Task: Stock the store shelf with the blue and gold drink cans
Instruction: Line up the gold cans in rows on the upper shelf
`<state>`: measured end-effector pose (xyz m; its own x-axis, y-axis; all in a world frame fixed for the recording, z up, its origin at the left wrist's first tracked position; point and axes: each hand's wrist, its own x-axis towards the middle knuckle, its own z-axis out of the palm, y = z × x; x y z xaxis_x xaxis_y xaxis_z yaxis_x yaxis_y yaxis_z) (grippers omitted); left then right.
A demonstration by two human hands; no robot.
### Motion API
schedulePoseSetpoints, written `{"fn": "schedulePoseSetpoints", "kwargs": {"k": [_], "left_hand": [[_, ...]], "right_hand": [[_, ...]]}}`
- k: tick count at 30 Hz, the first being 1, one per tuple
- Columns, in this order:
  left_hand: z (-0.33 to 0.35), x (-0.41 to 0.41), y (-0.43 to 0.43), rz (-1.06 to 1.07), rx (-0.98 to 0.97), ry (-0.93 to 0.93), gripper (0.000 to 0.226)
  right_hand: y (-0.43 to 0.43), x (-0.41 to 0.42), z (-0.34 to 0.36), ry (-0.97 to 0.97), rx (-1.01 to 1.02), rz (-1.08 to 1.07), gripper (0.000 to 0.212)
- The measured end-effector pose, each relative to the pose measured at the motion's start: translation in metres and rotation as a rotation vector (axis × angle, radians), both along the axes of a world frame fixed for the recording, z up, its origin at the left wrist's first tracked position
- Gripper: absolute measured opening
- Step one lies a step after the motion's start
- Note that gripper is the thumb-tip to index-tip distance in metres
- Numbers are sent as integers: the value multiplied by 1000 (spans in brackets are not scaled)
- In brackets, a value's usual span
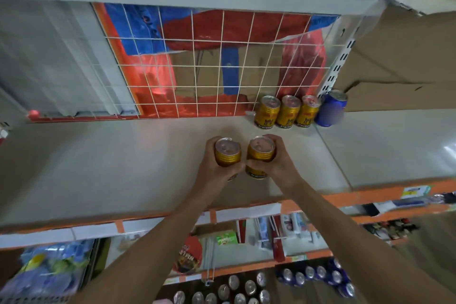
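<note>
Fingers (269, 139) of the right hand (276, 163) are wrapped tight around a gold can (259, 155), and the left hand (214, 168) is clamped on a second gold can (227, 153) just beside it, the two cans almost touching, both upright over the middle of the grey shelf (123, 160). Back at the wire grid (217, 64), three gold cans (287, 111) stand in a close row, and a blue can (332, 108) sits right next to them by the slotted upright (338, 61). Down below, more silver-topped cans (237, 289) crowd a lower shelf, blue ones (318, 275) to their right.
</note>
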<state>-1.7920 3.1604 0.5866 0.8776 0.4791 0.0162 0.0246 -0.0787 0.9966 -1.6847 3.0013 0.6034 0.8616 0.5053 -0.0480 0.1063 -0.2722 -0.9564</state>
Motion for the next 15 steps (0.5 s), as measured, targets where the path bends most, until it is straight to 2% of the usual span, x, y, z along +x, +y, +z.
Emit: {"fn": "schedulePoseSetpoints", "kwargs": {"k": [7, 10, 13, 15], "left_hand": [[-9, 14, 0, 40, 5, -34, 86], [-9, 12, 2, 25, 50, -15, 101], [-4, 1, 6, 9, 210, 45, 107], [-2, -10, 10, -19, 386, 57, 98]], "right_hand": [[-1, 27, -14, -76, 12, 122, 86], [-7, 32, -16, -100, -19, 197, 99], [-26, 36, -14, -186, -110, 289, 109], [-39, 40, -7, -365, -186, 338, 103]]}}
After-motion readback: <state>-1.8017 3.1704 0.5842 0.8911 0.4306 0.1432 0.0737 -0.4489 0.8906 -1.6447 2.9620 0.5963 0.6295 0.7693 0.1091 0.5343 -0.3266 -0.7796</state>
